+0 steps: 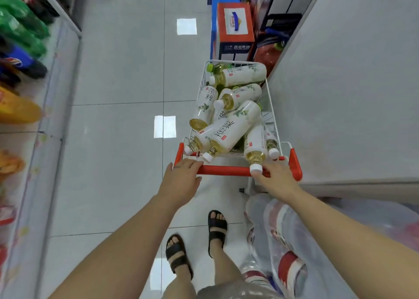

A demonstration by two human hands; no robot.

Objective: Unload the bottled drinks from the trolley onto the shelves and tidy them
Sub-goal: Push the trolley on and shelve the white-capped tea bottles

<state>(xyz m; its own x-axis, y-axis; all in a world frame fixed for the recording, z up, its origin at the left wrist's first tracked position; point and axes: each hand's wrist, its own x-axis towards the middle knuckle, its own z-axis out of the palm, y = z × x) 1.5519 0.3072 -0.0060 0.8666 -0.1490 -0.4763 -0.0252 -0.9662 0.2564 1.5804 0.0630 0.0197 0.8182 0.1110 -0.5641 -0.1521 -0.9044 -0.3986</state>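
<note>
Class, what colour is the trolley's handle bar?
Red, with the left hand and right hand on it; head view.

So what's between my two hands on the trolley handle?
In the head view, bare red handle bar runs between the left hand and right hand, which both grip it; one bottle's white cap overlaps the bar beside the right hand.

Bright even overhead light, square glare patches on the floor (118,94) — edges blurred, wide-angle bowing, soft focus
</note>
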